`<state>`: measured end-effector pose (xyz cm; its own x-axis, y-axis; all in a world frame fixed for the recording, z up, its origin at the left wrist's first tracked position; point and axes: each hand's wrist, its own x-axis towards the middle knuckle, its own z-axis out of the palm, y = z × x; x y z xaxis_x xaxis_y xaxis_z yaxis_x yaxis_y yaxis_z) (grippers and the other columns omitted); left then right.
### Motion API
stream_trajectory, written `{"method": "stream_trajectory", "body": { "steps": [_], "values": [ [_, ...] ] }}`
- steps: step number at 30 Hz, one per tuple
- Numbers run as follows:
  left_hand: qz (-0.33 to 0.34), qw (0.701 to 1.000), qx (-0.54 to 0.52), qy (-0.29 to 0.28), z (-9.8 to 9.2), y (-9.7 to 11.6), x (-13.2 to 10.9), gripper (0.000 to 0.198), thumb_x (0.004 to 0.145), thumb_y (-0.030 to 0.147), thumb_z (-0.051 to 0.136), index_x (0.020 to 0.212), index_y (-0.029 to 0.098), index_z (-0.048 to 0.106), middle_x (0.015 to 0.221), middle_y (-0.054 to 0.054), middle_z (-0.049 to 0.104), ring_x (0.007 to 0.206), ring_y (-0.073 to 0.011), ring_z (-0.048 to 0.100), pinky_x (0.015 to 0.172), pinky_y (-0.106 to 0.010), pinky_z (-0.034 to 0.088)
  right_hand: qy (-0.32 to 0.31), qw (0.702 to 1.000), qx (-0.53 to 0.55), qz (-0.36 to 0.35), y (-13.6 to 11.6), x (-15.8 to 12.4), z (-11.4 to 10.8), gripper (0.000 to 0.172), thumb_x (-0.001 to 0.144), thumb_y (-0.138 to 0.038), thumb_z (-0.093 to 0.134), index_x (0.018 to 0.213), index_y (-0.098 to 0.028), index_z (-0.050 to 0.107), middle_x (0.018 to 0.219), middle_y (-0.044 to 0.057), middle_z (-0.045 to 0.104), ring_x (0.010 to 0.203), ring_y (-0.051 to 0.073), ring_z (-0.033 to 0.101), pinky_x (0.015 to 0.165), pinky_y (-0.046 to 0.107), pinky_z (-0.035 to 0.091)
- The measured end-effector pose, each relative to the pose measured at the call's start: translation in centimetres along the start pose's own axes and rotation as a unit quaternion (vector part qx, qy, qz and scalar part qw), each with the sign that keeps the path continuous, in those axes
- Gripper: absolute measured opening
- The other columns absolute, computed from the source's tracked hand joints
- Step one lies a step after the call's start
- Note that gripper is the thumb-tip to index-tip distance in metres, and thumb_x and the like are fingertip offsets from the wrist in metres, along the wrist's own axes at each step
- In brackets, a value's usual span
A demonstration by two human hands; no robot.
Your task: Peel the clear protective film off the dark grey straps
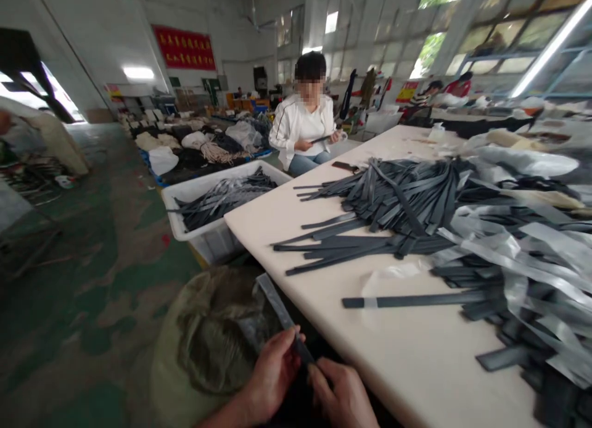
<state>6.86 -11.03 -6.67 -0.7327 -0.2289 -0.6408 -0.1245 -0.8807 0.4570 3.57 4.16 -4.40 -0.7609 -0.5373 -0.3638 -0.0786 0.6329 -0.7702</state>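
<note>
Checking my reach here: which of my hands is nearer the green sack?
Left. Your left hand is right beside the sack, holding the dark strip; your right hand is farther off, toward the table.

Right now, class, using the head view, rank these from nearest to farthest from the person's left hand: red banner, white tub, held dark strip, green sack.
From the left hand:
1. Dark strip: in its grasp.
2. Green sack: close by, to its left.
3. White tub: ahead, beyond the sack.
4. Red banner: high in the background, ahead and left.
</note>
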Motion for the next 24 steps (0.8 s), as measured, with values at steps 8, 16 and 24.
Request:
{"method": "stream_trajectory", "body": {
  "steps": [8,16,24],
  "values": [
    [0.028,0.999,-0.007,0.028,0.8,3.0,0.0,0.005,0.082,0.016,0.072,0.085,0.013,0.073,0.081,-0.006,0.074,0.064,-0.0086,0.064,0.056,-0.015,0.047,-0.048,0.999,0.011,0.017,1.8,-4.0,-2.6,0.041,0.096,-0.048,0.04,0.077,-0.018,0.06,0.064,0.001,0.063,0.054,0.014,0.058,0.05,0.023,0.039],
    [-0.068,0.994,0.055,-0.065,0.5,0.0,-1.0,0.019,0.075,0.022,0.08,0.089,0.01,0.074,0.086,-0.009,0.075,0.07,-0.0126,0.066,0.064,-0.02,0.05,-0.002,1.0,0.017,-0.025,-0.6,-0.6,-1.3,0.04,0.095,-0.048,0.043,0.071,-0.019,0.057,0.061,0.001,0.061,0.052,0.015,0.056,0.051,0.024,0.04],
    [-0.054,0.997,0.034,-0.035,-0.3,0.3,-0.9,0.023,0.07,0.026,0.085,0.086,0.013,0.075,0.085,-0.007,0.075,0.069,-0.0103,0.066,0.059,-0.017,0.047,-0.048,0.998,0.002,0.028,4.1,-4.6,-2.0,0.048,0.095,-0.056,0.037,0.075,-0.019,0.061,0.063,0.002,0.063,0.054,0.015,0.058,0.05,0.023,0.04]
  ]
}}
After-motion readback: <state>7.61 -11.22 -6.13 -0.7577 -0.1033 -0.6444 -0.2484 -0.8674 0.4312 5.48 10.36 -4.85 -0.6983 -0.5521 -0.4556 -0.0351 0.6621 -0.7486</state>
